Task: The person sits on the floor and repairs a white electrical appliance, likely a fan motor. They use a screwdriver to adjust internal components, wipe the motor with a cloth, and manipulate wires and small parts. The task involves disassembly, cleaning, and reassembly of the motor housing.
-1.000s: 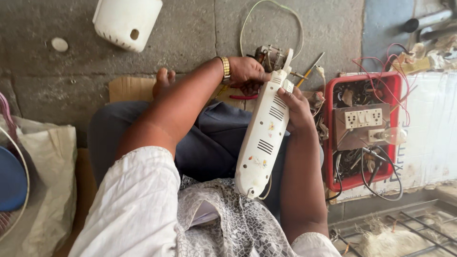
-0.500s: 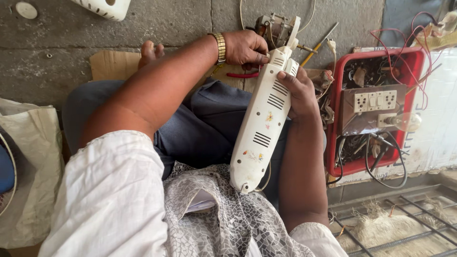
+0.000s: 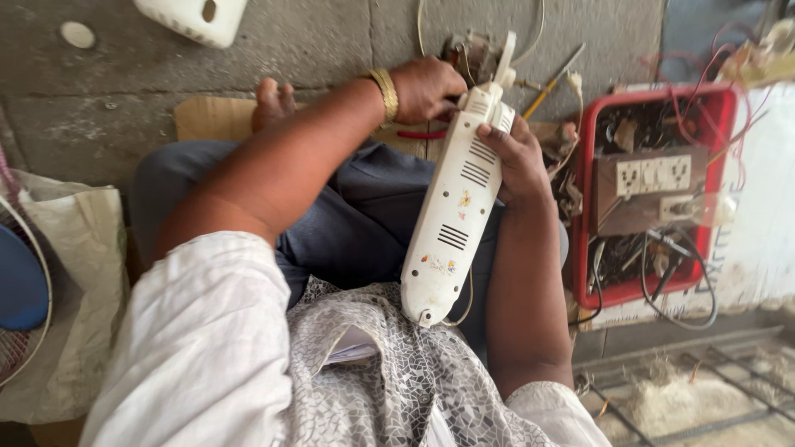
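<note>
The person sits on the concrete floor [image 3: 331,50] with a long white plastic appliance casing [image 3: 458,203] propped across the lap, its lower end resting near the patterned grey cloth [image 3: 389,372] and its upper end raised toward the floor clutter; the casing shows two sets of vent slots and a few small coloured stickers. The right hand [image 3: 517,157] wraps the casing's upper part from the side, fingers curled over its edge, a closed grip on the casing; the left hand [image 3: 426,87], with a gold bangle [image 3: 383,95] at the wrist, is bunched at the casing's top end, its grip closed there, though whether it pinches a small tool or only the casing's tip is hard to tell from here. Just beyond the top end lie a screwdriver with a yellow handle [image 3: 551,83] and a tangle of wires; to the right stands a red plastic tray [image 3: 729,108] holding a socket panel [image 3: 650,178] and black cables. A white plastic housing [image 3: 195,16] lies at the upper left; a fan guard [image 3: 21,290] shows at the left edge beside a pale bag [image 3: 83,248].
</note>
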`<state>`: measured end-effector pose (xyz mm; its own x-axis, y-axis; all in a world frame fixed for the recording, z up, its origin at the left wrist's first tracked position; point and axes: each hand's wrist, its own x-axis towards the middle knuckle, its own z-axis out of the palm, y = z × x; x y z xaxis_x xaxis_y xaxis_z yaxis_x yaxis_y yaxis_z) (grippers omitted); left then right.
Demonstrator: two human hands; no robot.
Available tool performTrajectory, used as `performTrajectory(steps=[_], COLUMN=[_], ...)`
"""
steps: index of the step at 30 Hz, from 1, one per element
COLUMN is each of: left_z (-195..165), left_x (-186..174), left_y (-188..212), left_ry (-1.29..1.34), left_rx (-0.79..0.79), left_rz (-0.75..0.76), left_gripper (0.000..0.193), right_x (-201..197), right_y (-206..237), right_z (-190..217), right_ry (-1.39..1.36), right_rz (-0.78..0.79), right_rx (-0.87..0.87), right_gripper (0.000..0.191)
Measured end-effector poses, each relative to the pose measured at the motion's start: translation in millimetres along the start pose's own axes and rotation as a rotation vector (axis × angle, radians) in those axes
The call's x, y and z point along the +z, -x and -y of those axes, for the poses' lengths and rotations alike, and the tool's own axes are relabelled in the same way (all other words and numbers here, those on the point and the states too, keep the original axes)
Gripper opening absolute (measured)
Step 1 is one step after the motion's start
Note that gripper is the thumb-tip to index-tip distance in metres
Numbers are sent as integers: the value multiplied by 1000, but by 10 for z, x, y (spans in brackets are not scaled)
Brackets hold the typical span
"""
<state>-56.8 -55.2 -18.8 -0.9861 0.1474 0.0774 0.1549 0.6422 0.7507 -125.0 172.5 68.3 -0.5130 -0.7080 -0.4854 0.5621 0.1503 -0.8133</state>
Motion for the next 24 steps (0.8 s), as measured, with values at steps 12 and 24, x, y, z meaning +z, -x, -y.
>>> performTrajectory(steps=[12,24], left_z=[-757,-430], left_x=[-184,-1378], left_y=[724,3396], left_ry=[-28,-279], left_rx=[-410,-501], left_rz=[-152,-1169], left_gripper=[32,21], right_x=[307,679], right_y=[-4,82], right_z=[-93,-228], right_ry=[83,321], right_rz=[29,-57], right_rx=[14,96], right_gripper=[30,33])
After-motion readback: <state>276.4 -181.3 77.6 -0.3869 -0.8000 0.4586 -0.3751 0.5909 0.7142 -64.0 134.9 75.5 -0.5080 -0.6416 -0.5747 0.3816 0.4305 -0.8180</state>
